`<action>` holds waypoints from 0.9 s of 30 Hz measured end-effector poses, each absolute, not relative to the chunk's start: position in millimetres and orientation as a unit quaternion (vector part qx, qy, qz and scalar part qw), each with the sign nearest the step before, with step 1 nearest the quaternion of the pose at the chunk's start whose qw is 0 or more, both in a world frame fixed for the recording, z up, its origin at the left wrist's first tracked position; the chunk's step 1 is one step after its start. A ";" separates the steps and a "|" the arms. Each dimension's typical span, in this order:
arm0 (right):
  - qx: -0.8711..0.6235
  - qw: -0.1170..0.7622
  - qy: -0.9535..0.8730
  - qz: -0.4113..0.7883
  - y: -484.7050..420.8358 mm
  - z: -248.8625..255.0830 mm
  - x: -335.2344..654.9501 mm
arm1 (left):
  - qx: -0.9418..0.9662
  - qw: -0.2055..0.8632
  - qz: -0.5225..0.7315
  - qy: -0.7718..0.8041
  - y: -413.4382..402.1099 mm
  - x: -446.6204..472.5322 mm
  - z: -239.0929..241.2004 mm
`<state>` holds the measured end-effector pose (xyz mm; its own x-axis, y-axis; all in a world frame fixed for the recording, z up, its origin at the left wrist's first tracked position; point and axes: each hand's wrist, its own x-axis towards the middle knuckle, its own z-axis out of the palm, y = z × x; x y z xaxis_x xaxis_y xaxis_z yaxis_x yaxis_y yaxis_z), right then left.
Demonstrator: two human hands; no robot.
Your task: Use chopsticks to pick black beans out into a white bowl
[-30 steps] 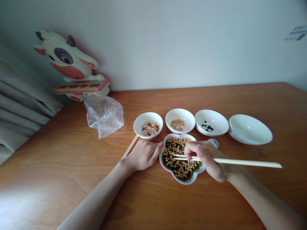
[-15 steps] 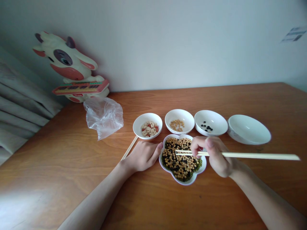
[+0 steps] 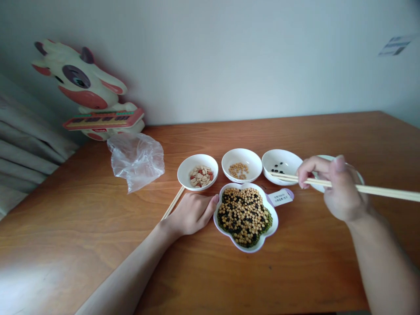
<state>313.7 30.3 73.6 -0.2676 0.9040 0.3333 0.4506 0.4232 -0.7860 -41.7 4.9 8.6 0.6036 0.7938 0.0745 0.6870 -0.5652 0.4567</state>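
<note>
My left hand (image 3: pixel 193 213) lies on the table with its fingers curled and its thumb against the left rim of a white flower-shaped dish (image 3: pixel 274 223). Yellow, black and green beans (image 3: pixel 244 214) fill that dish. My right hand (image 3: pixel 334 186) is closed around a pair of pale chopsticks (image 3: pixel 377 190). Their tips reach into a white bowl (image 3: pixel 290 158) that holds several black beans (image 3: pixel 277 165). Whether the tips hold a bean, I cannot tell. Behind my right hand, another white bowl (image 3: pixel 324 157) is partly hidden.
A bowl (image 3: pixel 182 166) of pale and reddish flat seeds and a bowl (image 3: pixel 251 156) of yellow beans stand behind the dish. More chopsticks (image 3: pixel 172 203) lie by my left hand. A clear plastic bag (image 3: pixel 138 159) and a cow-shaped toy keyboard (image 3: pixel 98 96) are at the back left.
My right hand has moved right and slightly away with the chopsticks, from over the flower-shaped dish to the black-bean bowl. The dish's labelled handle now shows. My left hand stays at the rim.
</note>
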 end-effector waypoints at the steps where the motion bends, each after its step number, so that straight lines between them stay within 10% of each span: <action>1: -0.429 0.374 -0.751 0.334 28.6 73.4 312.7 | 0.874 0.195 0.135 0.425 4.9 -41.7 8.8; 7: -0.395 0.236 -0.766 0.449 21.0 71.2 295.7 | 0.873 0.200 0.135 0.423 5.1 -41.6 8.7; 27: -0.402 0.199 -0.805 0.388 20.9 65.6 289.1 | 0.871 0.199 0.140 0.428 4.9 -41.7 9.4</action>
<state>289.1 20.9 65.6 -0.5971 0.8021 0.0087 0.4926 0.3751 -0.7853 -41.7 4.9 9.4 0.5953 0.8002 0.0728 0.6891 -0.5550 0.4659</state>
